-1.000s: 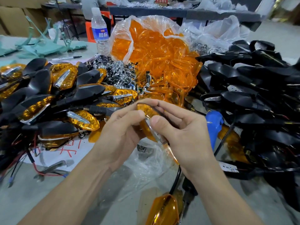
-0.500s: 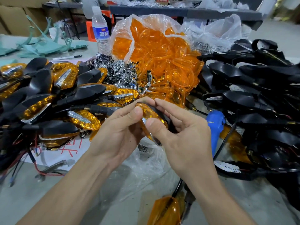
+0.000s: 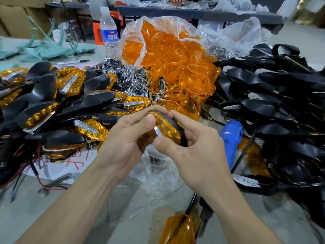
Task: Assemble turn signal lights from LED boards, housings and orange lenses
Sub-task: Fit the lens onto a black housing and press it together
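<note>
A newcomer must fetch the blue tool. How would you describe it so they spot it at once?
Find the clear bag of orange lenses in the middle. Come nearer, to the edge of the black housings on the right: the blue tool lies there. Its blue body stands out among orange and black parts.

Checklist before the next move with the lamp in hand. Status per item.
1. Grip on turn signal: left hand and right hand both pinch it. Ok.
2. Orange lens sits over black housing, facing up. Ok.
3. Lens snapped in all round the rim: cannot tell, fingers cover the edges.
4. Chrome trim present on the lens. Ok.
5. Its cable free of the piles: cannot tell, hidden behind the hands.
6. Blue tool lies beside the right hand, untouched. Ok.
</note>
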### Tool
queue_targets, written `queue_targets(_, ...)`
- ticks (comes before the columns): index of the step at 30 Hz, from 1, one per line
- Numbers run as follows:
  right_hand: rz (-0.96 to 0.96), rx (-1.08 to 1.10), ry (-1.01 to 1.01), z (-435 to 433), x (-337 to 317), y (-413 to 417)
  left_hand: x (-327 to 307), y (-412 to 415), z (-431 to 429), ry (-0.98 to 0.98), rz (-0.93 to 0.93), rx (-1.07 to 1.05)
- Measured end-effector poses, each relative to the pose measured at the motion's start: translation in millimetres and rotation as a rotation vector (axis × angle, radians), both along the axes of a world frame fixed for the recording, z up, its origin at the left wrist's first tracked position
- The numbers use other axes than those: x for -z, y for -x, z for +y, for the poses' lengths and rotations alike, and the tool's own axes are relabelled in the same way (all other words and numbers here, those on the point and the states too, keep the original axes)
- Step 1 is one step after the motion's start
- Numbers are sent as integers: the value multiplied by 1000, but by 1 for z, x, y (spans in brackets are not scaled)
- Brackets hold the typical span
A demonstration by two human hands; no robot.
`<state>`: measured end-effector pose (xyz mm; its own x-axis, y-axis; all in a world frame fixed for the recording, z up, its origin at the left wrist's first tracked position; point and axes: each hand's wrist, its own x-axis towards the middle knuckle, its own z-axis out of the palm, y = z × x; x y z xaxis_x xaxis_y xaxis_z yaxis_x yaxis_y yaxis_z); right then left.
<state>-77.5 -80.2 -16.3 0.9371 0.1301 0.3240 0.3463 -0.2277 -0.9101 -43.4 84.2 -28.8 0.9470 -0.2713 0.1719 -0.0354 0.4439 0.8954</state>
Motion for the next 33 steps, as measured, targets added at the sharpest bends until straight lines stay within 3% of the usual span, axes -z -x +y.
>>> queue_targets(4, 27, 45, 55, -2, 4, -3, 1, 1, -1, -85, -7, -94)
queue_targets(7, 35, 32, 164, -8, 6, -5, 5, 3, -7, -231, -110, -255)
queue_targets(10, 21, 66, 131, -12, 4, -9, 6, 5, -14, -275, -182, -387)
queue_targets(13, 121, 35, -267, -18, -4, -13, 10, 7, -16, -329, -156, -333)
queue_targets(16, 281, -35, -705, -28, -7, -16, 15, 11, -20, -503, -201, -254)
queue_targets(21, 378, -240, -895, -34, -4, -21, 11, 15, -32, -599, -273, -196)
queue_targets(28, 289, -391, -819, -37, 6, -28, 3, 16, -20, -810, -331, -545)
queue_targets(33, 165, -122, -347, -48, 6, -30, 0, 22, -16, -1134, -549, -673)
